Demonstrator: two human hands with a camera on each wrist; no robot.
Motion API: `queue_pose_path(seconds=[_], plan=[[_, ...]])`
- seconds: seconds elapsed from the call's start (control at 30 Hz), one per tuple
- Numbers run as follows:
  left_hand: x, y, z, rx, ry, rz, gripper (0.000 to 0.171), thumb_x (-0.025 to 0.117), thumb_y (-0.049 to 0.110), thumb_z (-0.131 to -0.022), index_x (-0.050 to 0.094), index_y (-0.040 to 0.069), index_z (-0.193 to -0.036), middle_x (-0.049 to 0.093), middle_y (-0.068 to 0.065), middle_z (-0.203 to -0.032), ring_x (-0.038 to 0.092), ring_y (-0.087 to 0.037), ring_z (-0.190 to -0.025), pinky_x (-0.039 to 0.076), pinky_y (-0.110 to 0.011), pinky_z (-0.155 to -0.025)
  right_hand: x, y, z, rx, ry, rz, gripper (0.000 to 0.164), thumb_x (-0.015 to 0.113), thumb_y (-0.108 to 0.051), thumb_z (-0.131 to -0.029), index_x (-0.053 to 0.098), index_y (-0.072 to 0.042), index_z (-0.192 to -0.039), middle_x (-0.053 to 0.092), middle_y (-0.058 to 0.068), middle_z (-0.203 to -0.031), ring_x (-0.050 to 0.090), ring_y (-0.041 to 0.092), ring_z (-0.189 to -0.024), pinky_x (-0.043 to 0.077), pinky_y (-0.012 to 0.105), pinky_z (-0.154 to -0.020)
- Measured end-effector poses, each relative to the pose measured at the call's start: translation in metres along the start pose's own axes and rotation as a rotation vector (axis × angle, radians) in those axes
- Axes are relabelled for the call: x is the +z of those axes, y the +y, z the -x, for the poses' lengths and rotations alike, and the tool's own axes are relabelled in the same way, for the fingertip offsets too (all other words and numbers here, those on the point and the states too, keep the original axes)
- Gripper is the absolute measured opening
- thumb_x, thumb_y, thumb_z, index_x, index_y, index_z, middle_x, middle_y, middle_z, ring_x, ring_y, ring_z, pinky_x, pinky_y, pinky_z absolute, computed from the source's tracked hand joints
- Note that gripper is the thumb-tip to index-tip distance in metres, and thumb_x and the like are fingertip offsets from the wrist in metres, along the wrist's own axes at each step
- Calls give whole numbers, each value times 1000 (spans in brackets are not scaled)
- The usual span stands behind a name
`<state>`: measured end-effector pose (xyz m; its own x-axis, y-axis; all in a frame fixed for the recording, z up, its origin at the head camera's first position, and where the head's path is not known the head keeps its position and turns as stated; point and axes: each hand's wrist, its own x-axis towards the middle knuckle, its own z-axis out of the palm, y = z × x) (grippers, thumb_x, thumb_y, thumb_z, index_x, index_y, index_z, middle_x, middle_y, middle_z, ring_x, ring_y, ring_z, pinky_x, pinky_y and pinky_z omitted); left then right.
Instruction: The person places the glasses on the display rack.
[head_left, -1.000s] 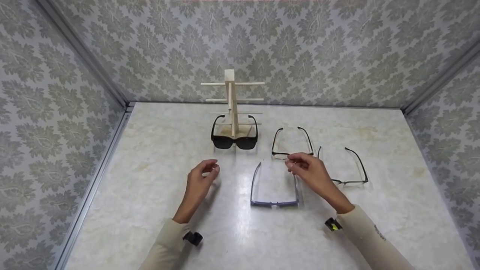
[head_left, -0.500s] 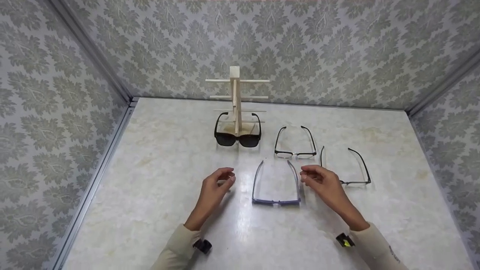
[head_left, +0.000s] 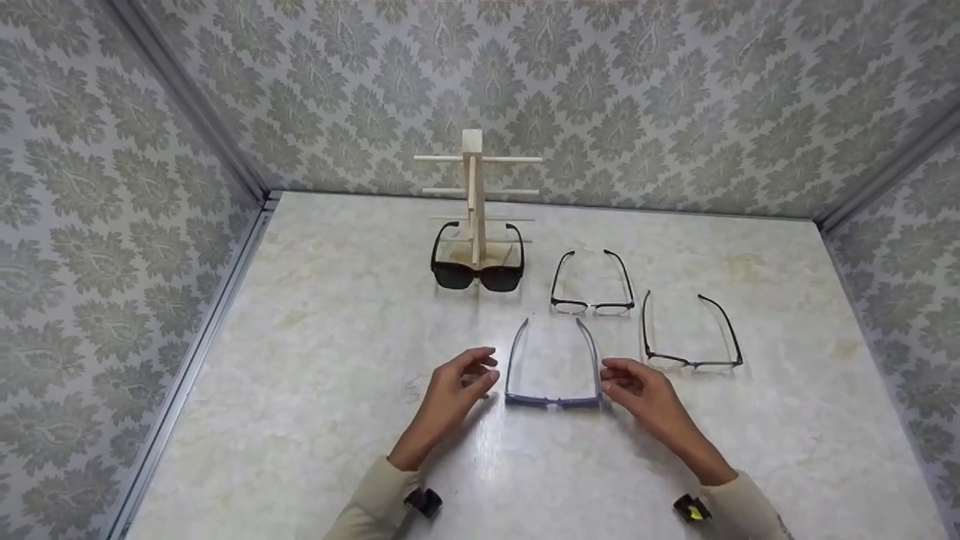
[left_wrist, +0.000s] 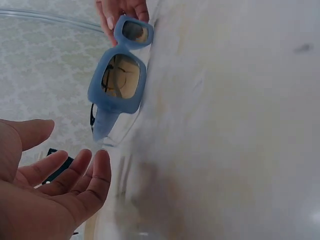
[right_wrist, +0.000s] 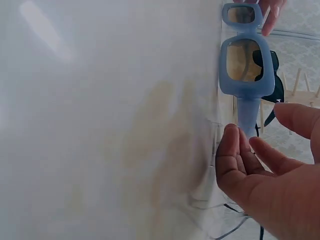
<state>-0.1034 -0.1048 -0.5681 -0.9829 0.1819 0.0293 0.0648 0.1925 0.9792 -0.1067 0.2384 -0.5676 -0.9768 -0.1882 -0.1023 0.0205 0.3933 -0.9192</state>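
Blue-framed glasses [head_left: 553, 402] rest on the table between my two hands, their arms unfolded and reaching toward the back. My left hand [head_left: 457, 391] is just left of them, fingers loosely bent, with a small gap to the frame. On the other side my right hand [head_left: 646, 391] has its fingertips right at the glasses' right arm. In the left wrist view the thumb and fingers of the left hand [left_wrist: 65, 185] are spread apart near the blue frame [left_wrist: 120, 82]. The right wrist view has the right hand's fingertips overlapping the blue arm [right_wrist: 247, 116], thumb held away.
Behind stands a wooden display rack [head_left: 472, 195] with several pegs; black sunglasses [head_left: 478, 276] sit at its lowest level. Black half-rim glasses [head_left: 592, 306] and thin dark-framed glasses [head_left: 694, 363] lie unfolded at the right. Patterned walls [head_left: 525, 97] enclose the table [head_left: 315, 330].
My left hand has moved right toward the blue glasses. My right hand has come down from beside the half-rim glasses to the blue glasses' right arm. The view has shifted slightly.
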Motion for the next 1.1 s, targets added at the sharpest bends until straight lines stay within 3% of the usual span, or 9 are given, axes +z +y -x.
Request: queue_pose_path(seconds=[0.3,0.7,1.1], plan=[[10,-7,6,-37,0,-3,42,74,8,-106,64,-10,-143,73,-24,-125,74,-34,-110,65,-29,-82,5,9,4,62,-4,-123,46,79,-7,-103,65,9,-143,74,21,-128,70,27,-119,58,19,-96],[15,-14,4,-38,-17,-15,42,76,3,-103,65,-10,-141,75,-21,-120,75,-30,-103,64,-29,-85,7,15,5,68,-1,-125,45,82,-7,-100,68,7,-141,74,19,-127,70,23,-114,59,20,-95],[17,-6,1,-75,-39,-84,45,76,9,-103,65,-4,-145,77,-13,-120,75,-23,-105,61,-29,-90,4,12,7,41,-11,-117,50,84,-10,-99,67,6,-144,74,18,-127,69,18,-111,59,21,-94]])
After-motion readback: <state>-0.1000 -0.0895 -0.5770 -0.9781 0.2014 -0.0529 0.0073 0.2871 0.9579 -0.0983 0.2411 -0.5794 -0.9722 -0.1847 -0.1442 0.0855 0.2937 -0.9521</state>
